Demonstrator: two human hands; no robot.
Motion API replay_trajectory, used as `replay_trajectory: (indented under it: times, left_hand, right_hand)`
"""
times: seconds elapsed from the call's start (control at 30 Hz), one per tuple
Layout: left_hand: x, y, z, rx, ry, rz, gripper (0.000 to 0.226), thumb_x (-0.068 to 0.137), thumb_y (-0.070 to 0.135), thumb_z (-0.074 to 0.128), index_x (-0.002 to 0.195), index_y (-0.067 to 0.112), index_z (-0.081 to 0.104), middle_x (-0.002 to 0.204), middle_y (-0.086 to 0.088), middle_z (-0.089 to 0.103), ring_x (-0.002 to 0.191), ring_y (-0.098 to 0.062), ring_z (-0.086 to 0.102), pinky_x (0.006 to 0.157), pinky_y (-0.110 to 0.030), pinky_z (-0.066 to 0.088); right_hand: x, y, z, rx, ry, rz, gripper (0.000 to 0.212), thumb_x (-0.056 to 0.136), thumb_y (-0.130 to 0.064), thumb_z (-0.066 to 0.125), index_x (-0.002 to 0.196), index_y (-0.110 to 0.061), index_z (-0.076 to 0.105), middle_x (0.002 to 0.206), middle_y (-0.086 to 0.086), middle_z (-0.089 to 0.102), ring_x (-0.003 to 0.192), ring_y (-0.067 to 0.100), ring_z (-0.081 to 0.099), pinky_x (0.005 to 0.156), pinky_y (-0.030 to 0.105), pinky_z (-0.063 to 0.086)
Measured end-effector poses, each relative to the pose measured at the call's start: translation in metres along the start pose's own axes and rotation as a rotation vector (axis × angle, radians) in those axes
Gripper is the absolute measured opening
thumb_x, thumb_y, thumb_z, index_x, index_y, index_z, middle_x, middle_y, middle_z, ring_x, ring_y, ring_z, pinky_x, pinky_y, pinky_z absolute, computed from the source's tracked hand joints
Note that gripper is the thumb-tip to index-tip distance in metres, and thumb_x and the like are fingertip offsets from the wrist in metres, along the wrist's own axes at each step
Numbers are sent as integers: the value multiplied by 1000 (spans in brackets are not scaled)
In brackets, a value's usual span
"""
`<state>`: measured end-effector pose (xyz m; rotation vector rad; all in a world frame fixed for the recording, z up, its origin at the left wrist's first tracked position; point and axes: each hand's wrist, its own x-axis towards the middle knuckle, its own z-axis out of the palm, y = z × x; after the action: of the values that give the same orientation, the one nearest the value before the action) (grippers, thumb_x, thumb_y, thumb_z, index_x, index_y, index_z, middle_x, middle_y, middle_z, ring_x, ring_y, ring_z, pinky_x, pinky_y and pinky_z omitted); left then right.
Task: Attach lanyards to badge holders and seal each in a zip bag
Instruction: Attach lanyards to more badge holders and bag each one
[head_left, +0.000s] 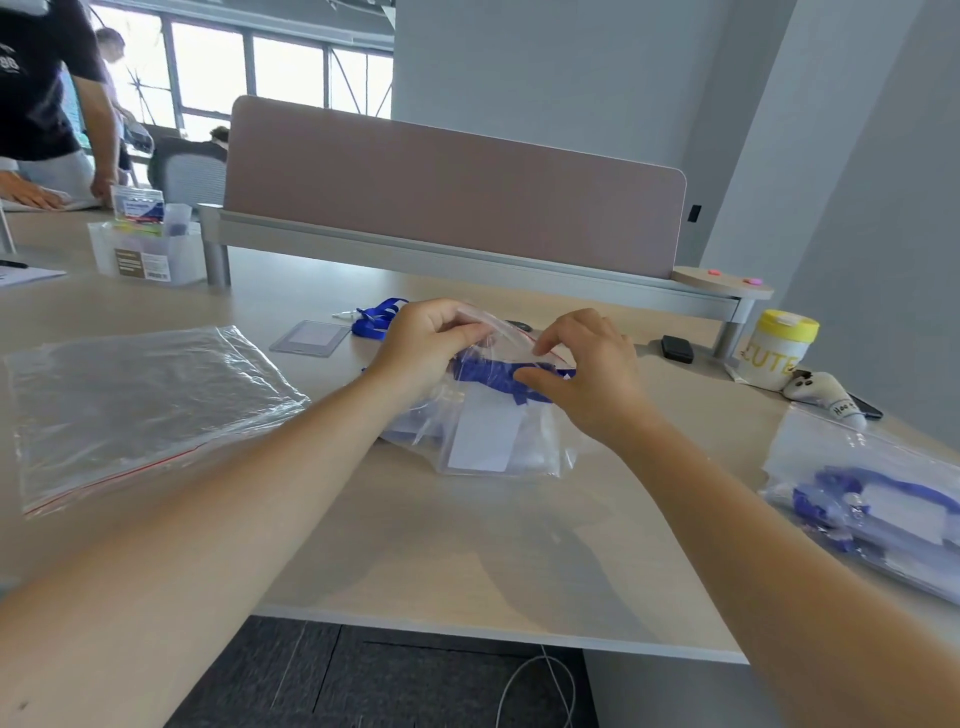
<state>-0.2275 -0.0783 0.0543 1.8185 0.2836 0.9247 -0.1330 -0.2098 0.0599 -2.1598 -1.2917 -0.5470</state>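
Both forearms reached to the zip bag (498, 415) at the table's (415, 545) middle, left hand (421, 348) and right hand (576, 374) pinching its mouth. Inside lay a blue lanyard (493, 375) and badge holder (485, 436), the clip apparently hidden. Right of it, another filled bag (878, 493) was cut off.

Two bare forearms entered from the bottom edge, with no sleeves, watch, bracelets or gloves visible on them. The left hand (423, 345) and the right hand (582, 374) wore no rings that could be seen. Fingernails looked short and unpainted, though they were small in view. A small dark mark showed on the left forearm near the lower left corner
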Motion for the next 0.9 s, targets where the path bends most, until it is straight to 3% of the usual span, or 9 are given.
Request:
replay_trajectory:
  times: [0.1, 0.23, 0.37, 0.47, 0.6, 0.7, 0.8, 0.9]
  left_hand:
    - [0, 2, -3, -56, 22, -24, 14, 88, 4, 51, 82, 11, 61, 75, 2, 62, 71, -14, 58, 71, -31, 50]
    - [2, 4, -6, -107, 101, -50, 25, 90, 7, 49, 70, 18, 59, 73, 1, 61, 68, -13, 56, 70, -28, 50]
    - [10, 2, -16, -142, 199, -103, 25, 91, 13, 50, 70, 22, 61, 81, -8, 61, 81, -23, 54, 82, -39, 49]
    - [12, 4, -22, -182, 206, -130, 24, 92, 16, 50, 73, 22, 62, 79, -4, 62, 80, -23, 55, 84, -40, 47]
    - [17, 13, -26, -290, 231, -133, 18, 93, 16, 48, 84, 12, 63, 77, -1, 63, 69, -15, 57, 77, -34, 53]
    - [22, 15, -31, -309, 267, -119, 21, 93, 17, 48, 78, 17, 61, 77, -1, 62, 68, -13, 57, 63, -22, 51]
    - [24, 14, -35, -288, 270, -113, 23, 93, 18, 48, 74, 21, 60, 75, 0, 62, 66, -13, 57, 56, -19, 50]
    - [25, 10, -37, -280, 251, -114, 22, 93, 18, 48, 74, 21, 60, 68, 6, 65, 66, -10, 58, 53, -19, 47]
  right_hand:
    - [2, -2, -1, 8, -8, -5, 29, 79, -36, 64, 98, -14, 64, 118, 1, 53, 115, 18, 43, 86, 23, 21]
    - [1, -1, -5, -1, -90, -29, 32, 77, -28, 69, 107, -17, 64, 124, 0, 50, 120, 18, 40, 93, 27, 25]
    - [5, -2, -9, 49, -40, 41, 19, 82, -24, 63, 96, -13, 69, 119, 2, 54, 114, 18, 46, 100, 36, 37]
    - [12, -5, -15, -12, -71, 68, 25, 85, -32, 58, 91, -11, 70, 118, 2, 54, 112, 18, 47, 99, 38, 39]
    - [20, -11, -27, -29, -76, 59, 28, 84, -36, 58, 94, -12, 68, 112, 3, 57, 104, 21, 51, 91, 36, 39]
    - [21, -7, -30, 97, -94, 104, 25, 79, -21, 66, 101, -16, 57, 99, 2, 59, 95, 23, 54, 83, 35, 45]
    - [23, 1, -28, 218, -62, 162, 26, 80, -7, 62, 97, -21, 47, 78, -4, 55, 79, 18, 52, 60, 24, 43]
    - [28, 5, -27, 446, 45, 221, 28, 80, 0, 59, 93, -20, 45, 70, -3, 54, 66, 10, 51, 53, 14, 39]
